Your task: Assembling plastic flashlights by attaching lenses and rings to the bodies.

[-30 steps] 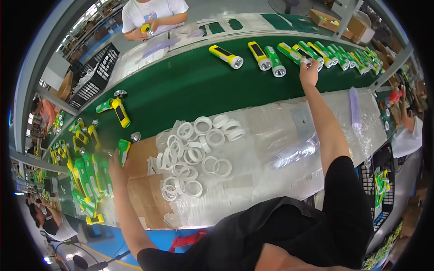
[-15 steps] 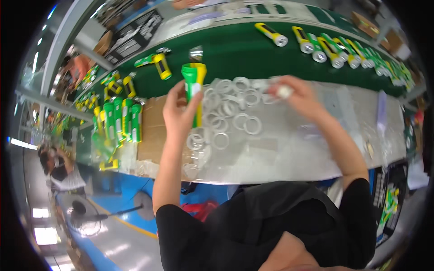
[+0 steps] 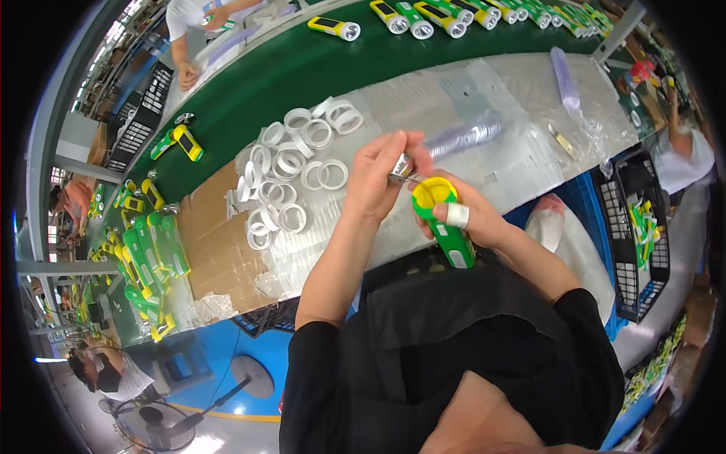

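In front of my chest, my right hand (image 3: 480, 216) is wrapped around a green and yellow flashlight body (image 3: 451, 242). Its wide yellow mouth faces up and stands uncovered. A white wrap (image 3: 457, 215) circles my right thumb. Just left of that mouth, my left hand (image 3: 380, 175) pinches a small shiny silver reflector (image 3: 401, 168) between its fingers. The reflector is close to the mouth; whether they are joined by a wire I cannot tell. Several white rings (image 3: 291, 163) lie loosely piled on the plastic-covered table to the left.
Flashlights with lamp heads (image 3: 446, 19) line the green belt (image 3: 249, 98) beyond the table. Headless bodies (image 3: 144, 250) crowd its left end beside cardboard (image 3: 219, 227). A stack of clear lenses (image 3: 469, 135) lies behind my hands. A black crate (image 3: 639, 234) stands right; co-workers are around.
The flashlight body has passed from my left hand to my right and come nearer my chest. My left hand now grips a reflector. My right hand has left the rings; the view has turned.
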`<state>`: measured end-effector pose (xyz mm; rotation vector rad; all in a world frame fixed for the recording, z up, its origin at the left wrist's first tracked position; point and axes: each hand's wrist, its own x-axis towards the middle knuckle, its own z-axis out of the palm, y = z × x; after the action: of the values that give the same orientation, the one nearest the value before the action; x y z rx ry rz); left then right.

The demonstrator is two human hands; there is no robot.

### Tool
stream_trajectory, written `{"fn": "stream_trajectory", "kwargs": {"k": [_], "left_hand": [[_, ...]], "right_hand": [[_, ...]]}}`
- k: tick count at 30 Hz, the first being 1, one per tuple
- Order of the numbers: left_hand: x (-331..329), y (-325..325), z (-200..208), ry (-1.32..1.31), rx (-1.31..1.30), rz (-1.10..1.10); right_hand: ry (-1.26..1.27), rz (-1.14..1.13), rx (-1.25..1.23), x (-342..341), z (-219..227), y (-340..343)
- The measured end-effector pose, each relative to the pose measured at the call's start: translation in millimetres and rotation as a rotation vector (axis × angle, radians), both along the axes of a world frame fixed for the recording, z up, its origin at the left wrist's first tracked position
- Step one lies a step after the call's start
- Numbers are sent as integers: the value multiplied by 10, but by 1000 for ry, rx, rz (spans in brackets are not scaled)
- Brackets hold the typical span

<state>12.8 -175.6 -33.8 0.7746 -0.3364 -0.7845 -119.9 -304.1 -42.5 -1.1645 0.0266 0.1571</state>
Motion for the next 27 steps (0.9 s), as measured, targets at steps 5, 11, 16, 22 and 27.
{"fn": "stream_trajectory", "kwargs": {"k": [5, 11, 16, 22, 27], "left_hand": [[-276, 62, -61, -796, 182, 187], [-294, 3, -196, -1392, 179, 222], [71, -130, -461, -1372, 587, 488], [256, -182, -752, -1482, 782, 278], [158, -42, -491, -1256, 631, 272]], "right_hand": [[54, -50, -78, -48, -94, -24], [-198, -271, -188, -36, -368, 60], [-21, -269, 37, -22, -221, -111], [-21, -335, 96, -45, -217, -214], [-9, -248, 72, -18, -197, -187]]}}
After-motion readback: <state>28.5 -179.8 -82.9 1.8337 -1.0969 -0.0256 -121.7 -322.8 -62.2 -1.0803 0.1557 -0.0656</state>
